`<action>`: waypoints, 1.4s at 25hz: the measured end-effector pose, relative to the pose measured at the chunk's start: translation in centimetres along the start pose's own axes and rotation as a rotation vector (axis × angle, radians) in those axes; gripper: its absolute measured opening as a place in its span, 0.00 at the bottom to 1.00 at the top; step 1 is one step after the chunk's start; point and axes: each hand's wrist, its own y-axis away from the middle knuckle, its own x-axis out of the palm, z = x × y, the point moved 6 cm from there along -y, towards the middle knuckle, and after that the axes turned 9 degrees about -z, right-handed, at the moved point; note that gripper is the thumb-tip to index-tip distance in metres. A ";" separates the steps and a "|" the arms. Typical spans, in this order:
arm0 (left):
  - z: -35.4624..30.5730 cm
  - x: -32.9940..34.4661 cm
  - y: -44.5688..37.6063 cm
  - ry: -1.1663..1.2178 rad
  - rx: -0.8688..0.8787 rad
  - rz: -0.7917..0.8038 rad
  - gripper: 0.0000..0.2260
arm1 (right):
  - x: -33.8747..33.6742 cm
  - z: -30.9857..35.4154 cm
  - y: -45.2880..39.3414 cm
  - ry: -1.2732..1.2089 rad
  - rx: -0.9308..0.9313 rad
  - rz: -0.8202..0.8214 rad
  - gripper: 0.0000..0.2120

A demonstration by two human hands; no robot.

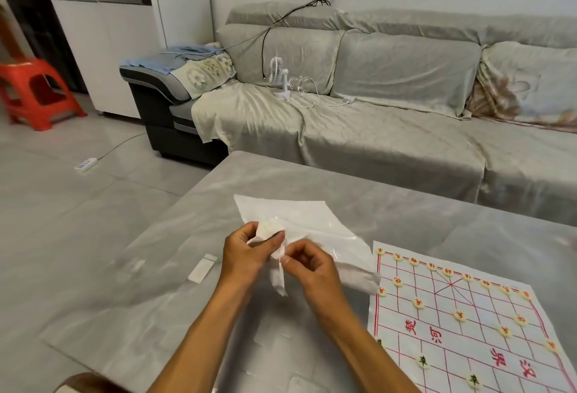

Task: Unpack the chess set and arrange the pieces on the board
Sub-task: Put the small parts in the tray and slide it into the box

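Observation:
A white paper chess board (468,324) with red lines lies on the grey table (437,211) at the right. Several round cream pieces (418,303) stand on its crossings. To its left lies a clear plastic bag (312,224). My left hand (246,255) grips a small bunched white wrapper (270,227) above the table. My right hand (309,270) pinches a loose strip of that wrapper between thumb and forefinger, close beside my left hand.
A small white flat box (202,267) lies on the table left of my hands. A grey covered sofa (374,117) with a white desk fan (279,77) stands behind the table. A red stool (34,92) and a power strip (85,164) are on the floor at the left.

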 end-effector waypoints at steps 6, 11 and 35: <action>-0.8 0.2 2.4 0.168 -0.163 0.184 0.31 | -0.8 1.9 0.4 0.255 -0.154 0.030 0.44; -2.5 -0.4 4.7 -0.070 0.078 0.123 0.13 | 1.0 3.7 1.3 0.593 -0.479 0.103 0.19; -2.8 -0.8 5.6 0.492 -0.160 0.238 0.22 | 3.7 4.9 1.1 0.703 -0.350 0.114 0.26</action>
